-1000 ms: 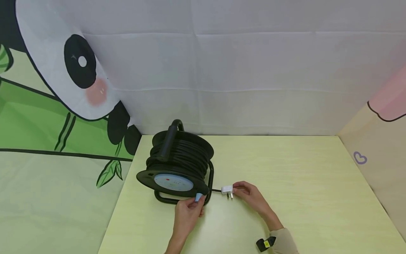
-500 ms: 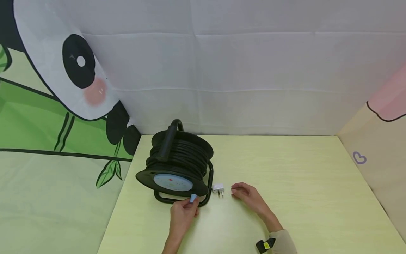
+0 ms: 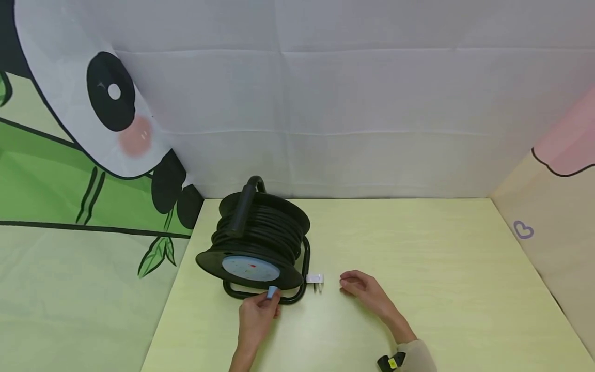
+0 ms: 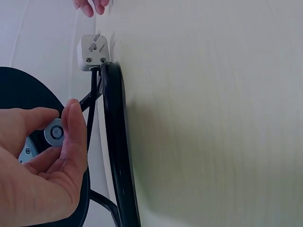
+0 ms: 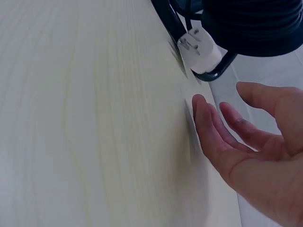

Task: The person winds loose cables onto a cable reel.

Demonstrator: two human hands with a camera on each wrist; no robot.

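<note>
A black cable reel (image 3: 265, 230) stands at the left of the table, wound with black cable and tilted on its tubular frame (image 3: 307, 258). Its front disc carries a pale blue socket panel (image 3: 251, 268). My left hand (image 3: 254, 321) pinches the light blue crank knob (image 4: 56, 133) at the disc's lower edge between thumb and fingers. The white three-pin plug (image 3: 315, 279) at the cable's end sits right against the frame's right side, pins facing me. My right hand (image 3: 364, 293) is apart from the plug, to its right, fingers loosely bent with nothing in them.
The light wooden table (image 3: 441, 258) extends to the right of the reel. A white cloth backdrop (image 3: 372, 103) hangs along its far edge, with a printed cloth (image 3: 107, 206) on the left side. A black wrist camera (image 3: 390, 361) is strapped at the right sleeve.
My left hand has moved left with the knob, turning the reel disc. The plug has slid left from my right hand's fingertips to the frame; the right hand has stayed nearly in place.
</note>
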